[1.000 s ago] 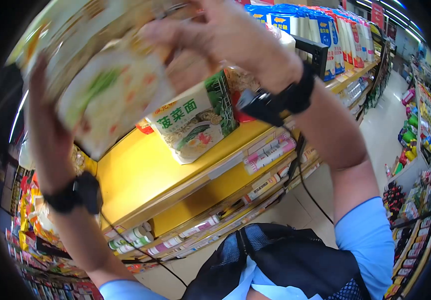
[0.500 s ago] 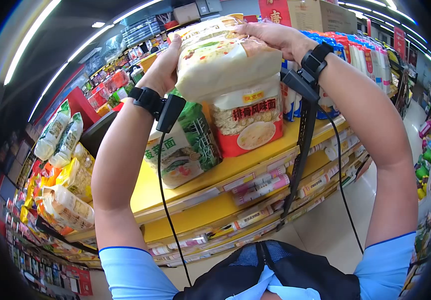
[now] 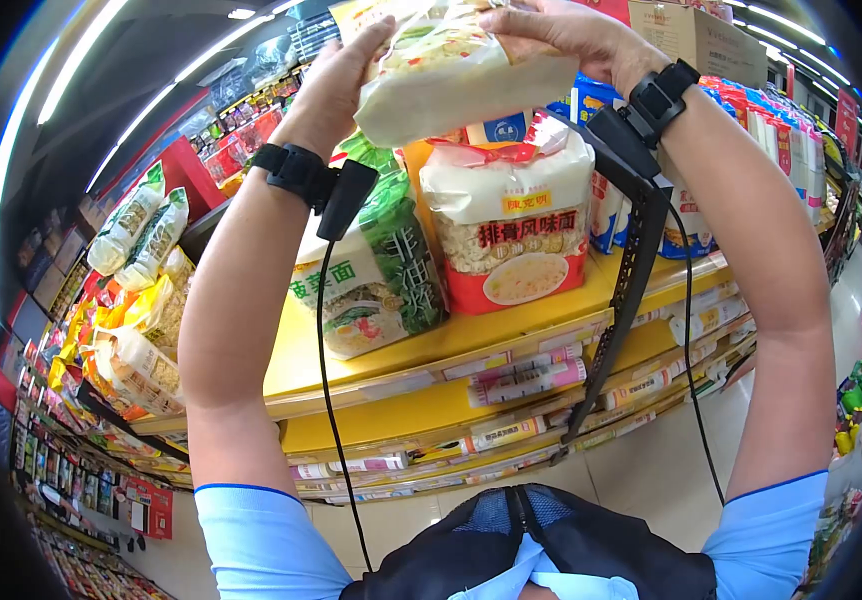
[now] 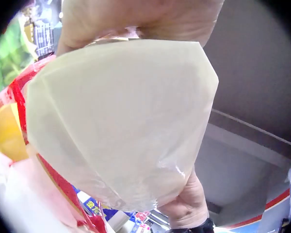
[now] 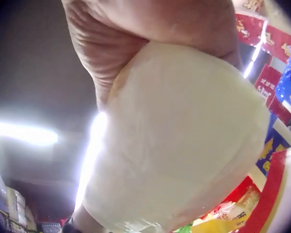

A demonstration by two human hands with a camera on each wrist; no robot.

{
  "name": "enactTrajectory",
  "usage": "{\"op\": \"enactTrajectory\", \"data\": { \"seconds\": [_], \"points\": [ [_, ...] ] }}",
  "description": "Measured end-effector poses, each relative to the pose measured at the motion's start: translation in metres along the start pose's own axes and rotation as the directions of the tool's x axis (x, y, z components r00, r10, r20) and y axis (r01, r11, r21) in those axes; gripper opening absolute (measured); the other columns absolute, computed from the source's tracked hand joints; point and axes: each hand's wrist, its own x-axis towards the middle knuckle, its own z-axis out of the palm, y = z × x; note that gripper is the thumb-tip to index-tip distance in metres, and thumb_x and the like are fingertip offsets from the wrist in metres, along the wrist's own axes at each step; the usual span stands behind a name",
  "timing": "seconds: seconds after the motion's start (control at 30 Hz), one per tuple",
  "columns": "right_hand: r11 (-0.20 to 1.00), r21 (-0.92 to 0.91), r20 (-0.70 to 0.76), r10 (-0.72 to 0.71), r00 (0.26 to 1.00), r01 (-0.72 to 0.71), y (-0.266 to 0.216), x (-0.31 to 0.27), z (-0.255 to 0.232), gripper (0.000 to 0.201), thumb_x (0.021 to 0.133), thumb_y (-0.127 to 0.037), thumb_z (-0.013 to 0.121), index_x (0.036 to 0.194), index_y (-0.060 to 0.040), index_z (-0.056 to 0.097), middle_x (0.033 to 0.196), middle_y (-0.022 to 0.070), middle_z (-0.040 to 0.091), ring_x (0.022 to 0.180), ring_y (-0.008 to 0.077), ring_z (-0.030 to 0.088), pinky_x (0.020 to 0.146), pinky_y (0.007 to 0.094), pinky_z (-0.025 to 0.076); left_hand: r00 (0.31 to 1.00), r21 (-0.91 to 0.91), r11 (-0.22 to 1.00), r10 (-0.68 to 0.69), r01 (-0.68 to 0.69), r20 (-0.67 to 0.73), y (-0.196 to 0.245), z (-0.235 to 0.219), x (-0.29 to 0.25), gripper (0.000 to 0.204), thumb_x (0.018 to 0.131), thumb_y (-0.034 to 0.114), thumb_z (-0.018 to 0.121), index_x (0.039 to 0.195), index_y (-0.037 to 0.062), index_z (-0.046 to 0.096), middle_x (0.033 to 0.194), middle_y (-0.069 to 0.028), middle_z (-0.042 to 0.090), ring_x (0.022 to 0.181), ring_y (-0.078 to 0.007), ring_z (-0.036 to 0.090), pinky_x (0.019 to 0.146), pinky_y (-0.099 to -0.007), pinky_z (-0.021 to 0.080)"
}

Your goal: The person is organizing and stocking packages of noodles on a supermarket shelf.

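Both hands hold a pale plastic noodle bag [image 3: 466,100] up over the shelf. Its blank whitish end faces the person, and a picture of food shows on its upper face. My left hand [image 3: 326,95] grips the bag's left side, and my right hand [image 3: 576,40] grips the right side with the thumb on top. The fingers behind the bag are hidden. In both wrist views the bag [image 4: 126,116] fills the middle. Below it on the shelf stand a green-and-white noodle bag [image 3: 381,260] and a red-and-white noodle bag [image 3: 511,230], side by side.
The yellow shelf [image 3: 301,350] has a black bracket [image 3: 616,280] rising beside the red-and-white bag. Blue and white packets [image 3: 691,220] stand to the right. More bagged noodles [image 3: 136,365] lie at the left. Cables hang from both wrist cameras.
The held bag was blurred at the upper left with the right hand moving over it. It came level above the red-and-white bag, then sits higher in view, uncovering that bag's top.
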Motion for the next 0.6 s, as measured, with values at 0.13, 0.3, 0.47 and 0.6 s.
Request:
{"op": "enactTrajectory", "data": {
  "seconds": [0.13, 0.3, 0.47, 0.6],
  "points": [
    [0.998, 0.003, -0.185, -0.065, 0.981, 0.067, -0.006, 0.003, 0.013, 0.082, 0.086, -0.005, 0.086, 0.155, -0.0042, 0.041, 0.143, 0.0117, 0.062, 0.128, 0.0216, 0.062, 0.108, 0.0371, 0.053, 0.94, 0.235, 0.915, 0.34, -0.328, -0.013, 0.014, 0.022, -0.014, 0.064, 0.1, 0.019, 0.073, 0.15, 0.0033, 0.036, 0.118, -0.0114, 0.069, 0.097, -0.0205, 0.072, 0.083, -0.0307, 0.06],
    [0.966, -0.224, -0.238, -0.184, 0.954, 0.13, 0.009, -0.001, 0.002, 0.067, 0.083, -0.005, 0.086, 0.144, -0.0073, 0.058, 0.127, 0.0072, 0.072, 0.111, 0.0162, 0.068, 0.093, 0.0329, 0.057, 0.867, 0.112, 0.86, 0.488, -0.497, 0.101, 0.003, 0.045, -0.029, 0.076, 0.1, 0.01, 0.072, 0.158, 0.0087, 0.022, 0.125, -0.0104, 0.068, 0.102, -0.0199, 0.07, 0.082, -0.0306, 0.059],
    [0.931, -0.241, -0.375, 0.171, 0.911, -0.274, 0.035, -0.006, -0.014, 0.058, 0.084, -0.013, 0.09, 0.134, -0.0051, 0.063, 0.122, 0.0113, 0.074, 0.109, 0.0196, 0.073, 0.093, 0.0346, 0.061, 0.875, 0.312, 0.828, 0.376, -0.465, 0.306, -0.034, 0.005, -0.007, 0.108, 0.094, 0.016, 0.08, 0.162, 0.0161, -0.004, 0.146, -0.0168, 0.055, 0.131, -0.026, 0.059, 0.104, -0.0413, 0.057],
    [0.93, -0.27, -0.325, 0.156, 0.933, -0.25, 0.033, 0.001, -0.03, 0.06, 0.083, -0.015, 0.091, 0.135, -0.0049, 0.063, 0.122, 0.0112, 0.074, 0.109, 0.0202, 0.072, 0.095, 0.0367, 0.061, 0.915, 0.333, 0.86, 0.313, -0.387, 0.257, -0.032, 0.008, -0.003, 0.107, 0.092, 0.015, 0.082, 0.161, 0.0141, 0.001, 0.145, -0.0163, 0.057, 0.133, -0.0259, 0.058, 0.108, -0.0407, 0.054]
  ]
}}
